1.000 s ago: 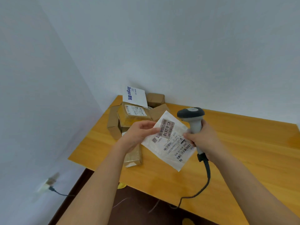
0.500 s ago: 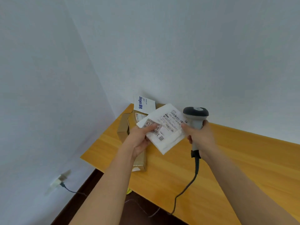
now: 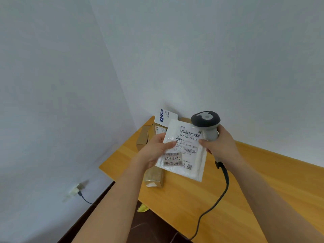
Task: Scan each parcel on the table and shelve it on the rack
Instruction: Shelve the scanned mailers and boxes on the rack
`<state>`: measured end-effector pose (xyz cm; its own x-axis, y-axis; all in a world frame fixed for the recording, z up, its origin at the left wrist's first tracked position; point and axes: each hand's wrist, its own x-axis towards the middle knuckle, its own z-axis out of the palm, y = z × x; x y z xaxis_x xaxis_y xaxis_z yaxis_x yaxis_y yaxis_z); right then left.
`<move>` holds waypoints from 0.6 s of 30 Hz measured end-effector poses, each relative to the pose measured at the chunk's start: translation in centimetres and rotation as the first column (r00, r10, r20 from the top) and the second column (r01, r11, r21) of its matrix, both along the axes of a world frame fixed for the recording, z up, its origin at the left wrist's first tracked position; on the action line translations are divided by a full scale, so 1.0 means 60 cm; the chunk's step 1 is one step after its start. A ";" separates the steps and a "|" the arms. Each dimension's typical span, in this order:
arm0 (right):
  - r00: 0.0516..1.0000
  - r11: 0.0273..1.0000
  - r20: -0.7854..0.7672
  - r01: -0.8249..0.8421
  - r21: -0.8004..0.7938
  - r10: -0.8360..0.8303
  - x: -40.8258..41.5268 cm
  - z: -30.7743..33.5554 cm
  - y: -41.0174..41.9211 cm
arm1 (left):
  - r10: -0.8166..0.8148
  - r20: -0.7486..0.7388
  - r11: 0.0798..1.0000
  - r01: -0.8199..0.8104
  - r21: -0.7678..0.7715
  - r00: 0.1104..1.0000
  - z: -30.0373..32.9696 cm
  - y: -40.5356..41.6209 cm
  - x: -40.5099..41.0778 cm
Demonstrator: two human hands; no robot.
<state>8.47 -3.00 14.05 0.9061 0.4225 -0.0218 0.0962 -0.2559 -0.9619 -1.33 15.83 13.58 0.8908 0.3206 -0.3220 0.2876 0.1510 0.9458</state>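
Note:
My left hand (image 3: 156, 151) pinches the left edge of a flat white mailer parcel (image 3: 185, 151), label side up, held above the wooden table (image 3: 263, 181). My right hand (image 3: 220, 144) grips the handle of a grey barcode scanner (image 3: 206, 121), and its thumb touches the mailer's right edge. The scanner head sits just above the parcel's top right corner. Its black cable (image 3: 217, 199) hangs down over the table's front edge.
Several brown cardboard parcels (image 3: 142, 137) and a white box with blue lettering (image 3: 164, 116) are piled in the table's far left corner. A tan wrapped parcel (image 3: 154, 178) lies under the mailer. A wall socket with a plug (image 3: 77, 190) is low on the left wall.
The mailer has been turned so its label reads upright toward me, and lowered a little. Both hands stayed on it; the view shifted left.

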 end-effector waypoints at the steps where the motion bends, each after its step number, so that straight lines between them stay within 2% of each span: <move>1: 1.000 1.000 0.012 -0.006 -0.014 0.006 -0.001 0.003 0.003 | 0.067 0.007 0.998 -0.067 0.002 0.998 -0.004 0.000 0.000; 3: 1.000 0.998 0.008 -0.011 -0.056 0.011 -0.006 0.011 0.006 | 0.229 0.012 0.973 -0.228 -0.015 0.973 -0.018 0.008 -0.001; 5: 0.996 0.999 -0.081 -0.032 -0.040 0.029 -0.013 0.020 0.004 | 0.341 0.022 0.939 -0.339 -0.061 0.940 -0.030 0.019 -0.002; 7: 0.961 0.993 -0.251 -0.096 0.071 0.111 -0.026 0.033 -0.004 | 0.413 0.030 0.905 -0.406 -0.123 0.910 -0.040 0.027 -0.003; 9: 0.911 0.968 -0.341 -0.182 0.171 0.231 -0.040 0.046 -0.015 | 0.468 0.028 0.873 -0.457 -0.171 0.883 -0.049 0.032 -0.005; 12: 0.868 0.932 -0.360 -0.263 0.249 0.341 -0.056 0.065 -0.025 | 0.528 -0.005 0.831 -0.518 -0.205 0.849 -0.063 0.034 -0.003; 18: 0.837 0.907 -0.376 -0.296 0.299 0.397 -0.073 0.096 -0.038 | 0.551 -0.061 0.803 -0.549 -0.232 0.832 -0.077 0.030 -0.004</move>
<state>4.10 -5.31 19.83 0.6237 0.7458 -0.2338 -0.2860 -0.0606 -0.9563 -1.55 17.63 8.96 0.5903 0.6757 -0.4415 0.0821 0.4939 0.8656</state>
